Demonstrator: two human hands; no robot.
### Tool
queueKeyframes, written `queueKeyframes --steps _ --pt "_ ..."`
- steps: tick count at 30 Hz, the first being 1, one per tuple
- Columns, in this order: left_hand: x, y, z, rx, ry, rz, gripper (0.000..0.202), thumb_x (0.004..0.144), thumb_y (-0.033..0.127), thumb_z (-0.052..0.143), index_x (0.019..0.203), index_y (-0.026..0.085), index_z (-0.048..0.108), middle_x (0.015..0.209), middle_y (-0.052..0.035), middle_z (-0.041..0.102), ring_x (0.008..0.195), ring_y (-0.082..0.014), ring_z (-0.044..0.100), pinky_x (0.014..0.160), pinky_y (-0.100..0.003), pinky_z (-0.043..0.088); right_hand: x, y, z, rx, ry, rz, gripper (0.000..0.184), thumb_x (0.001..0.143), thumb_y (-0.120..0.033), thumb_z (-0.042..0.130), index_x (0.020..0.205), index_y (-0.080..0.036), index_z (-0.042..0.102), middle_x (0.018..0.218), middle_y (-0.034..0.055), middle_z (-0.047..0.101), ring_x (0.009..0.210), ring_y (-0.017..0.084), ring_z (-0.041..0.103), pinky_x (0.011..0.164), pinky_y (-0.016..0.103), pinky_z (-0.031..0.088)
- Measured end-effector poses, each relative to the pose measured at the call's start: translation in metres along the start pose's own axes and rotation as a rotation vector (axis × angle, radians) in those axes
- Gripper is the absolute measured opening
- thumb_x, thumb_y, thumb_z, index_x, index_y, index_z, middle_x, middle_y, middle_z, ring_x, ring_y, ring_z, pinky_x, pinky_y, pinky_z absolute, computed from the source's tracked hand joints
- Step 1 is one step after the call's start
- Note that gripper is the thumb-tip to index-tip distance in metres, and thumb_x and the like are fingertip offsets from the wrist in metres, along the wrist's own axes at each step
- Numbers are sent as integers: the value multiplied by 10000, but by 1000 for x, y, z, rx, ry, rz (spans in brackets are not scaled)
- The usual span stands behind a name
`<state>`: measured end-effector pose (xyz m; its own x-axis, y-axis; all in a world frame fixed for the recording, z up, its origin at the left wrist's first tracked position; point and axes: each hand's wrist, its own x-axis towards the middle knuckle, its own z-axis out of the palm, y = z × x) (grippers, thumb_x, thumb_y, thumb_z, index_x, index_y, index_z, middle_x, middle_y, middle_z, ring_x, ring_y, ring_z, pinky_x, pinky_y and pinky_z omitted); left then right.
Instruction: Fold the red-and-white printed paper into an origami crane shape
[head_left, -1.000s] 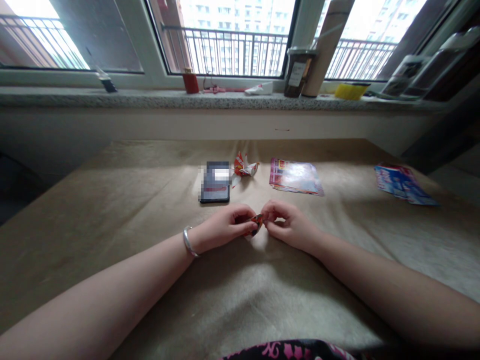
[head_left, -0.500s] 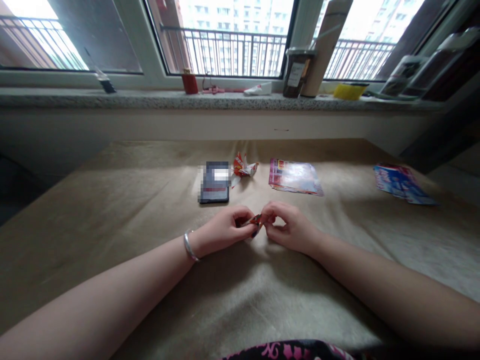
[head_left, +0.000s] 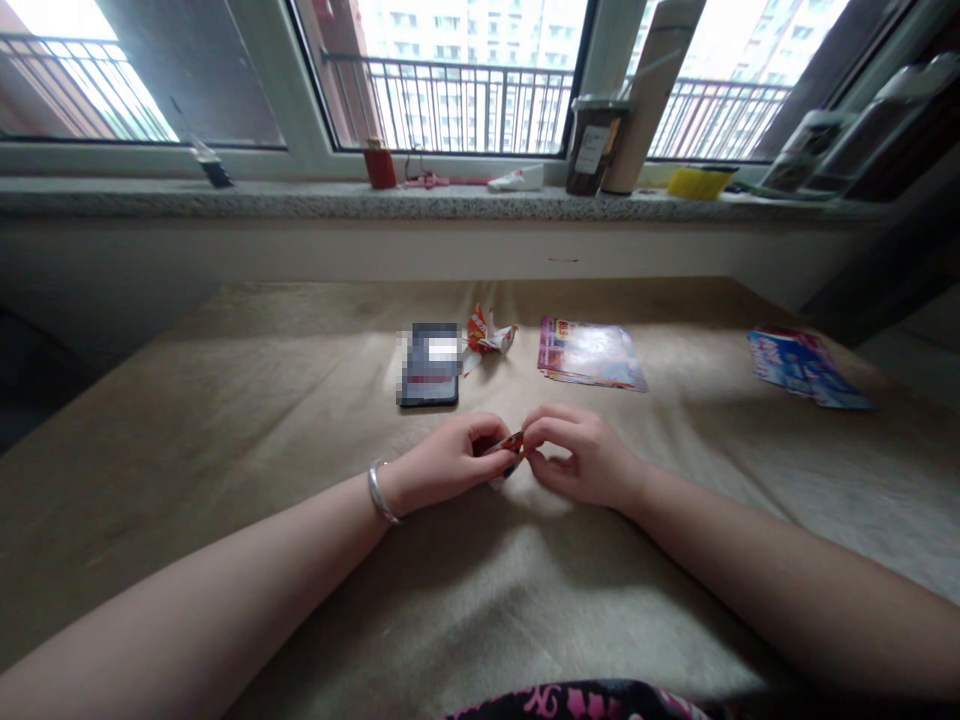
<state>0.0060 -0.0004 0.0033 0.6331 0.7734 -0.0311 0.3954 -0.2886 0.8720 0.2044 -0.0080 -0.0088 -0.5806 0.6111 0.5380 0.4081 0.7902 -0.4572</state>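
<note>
A small folded piece of printed paper (head_left: 513,441), with red, orange and white showing, is pinched between the thumb and fingers of my left hand (head_left: 463,450). My right hand (head_left: 574,452) has its thumb and fingertips closed at the paper's right end. Most of the paper is hidden by my fingers. Just beyond my left hand lies a dark phone (head_left: 431,365), its surface partly blurred out. To its right sits a folded orange-and-white paper piece (head_left: 489,335) with pointed tips. A stack of glossy printed sheets (head_left: 591,355) rests beyond my right hand.
More blue and red printed sheets (head_left: 808,368) lie fanned at the right side of the cloth-covered table (head_left: 300,600). Along the stone windowsill (head_left: 300,203) stand a red container (head_left: 379,165), a lidded jar (head_left: 592,148), a cardboard tube (head_left: 652,95) and a yellow item (head_left: 700,182).
My right hand's fingers have shifted slightly at the paper's end, with thumb and forefinger a little differently bent. My left hand stays nearly in place, still gripping the paper.
</note>
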Motion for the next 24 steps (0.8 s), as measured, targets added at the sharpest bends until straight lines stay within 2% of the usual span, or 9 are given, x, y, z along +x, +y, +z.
queueKeyframes --steps 5,12,16,24 --pt "0 2 0 71 47 45 181 794 323 585 739 150 579 644 33 515 591 -96 438 548 -208 340 0 -1 1 -26 24 31 83 768 -138 541 750 -213 569 772 29 632 697 144 579 637 265 455" --pt "0 1 3 7 130 -2 144 782 272 581 715 144 580 621 32 527 583 -98 453 553 -209 357 1 -3 2 -51 51 55 76 785 -151 549 784 -217 586 797 27 649 724 148 584 668 276 459" --pt "0 0 4 -54 123 -29 158 779 289 582 733 138 587 638 20 556 596 -106 490 562 -214 377 1 -4 0 -38 50 48 76 789 -155 551 815 -216 588 817 28 657 725 144 586 675 275 466" --pt "0 1 4 -153 120 -54 185 771 309 587 717 133 569 609 26 534 573 -97 472 544 -206 369 0 -2 4 -55 97 53 54 809 -173 556 769 -203 577 772 23 634 686 127 570 637 256 459"
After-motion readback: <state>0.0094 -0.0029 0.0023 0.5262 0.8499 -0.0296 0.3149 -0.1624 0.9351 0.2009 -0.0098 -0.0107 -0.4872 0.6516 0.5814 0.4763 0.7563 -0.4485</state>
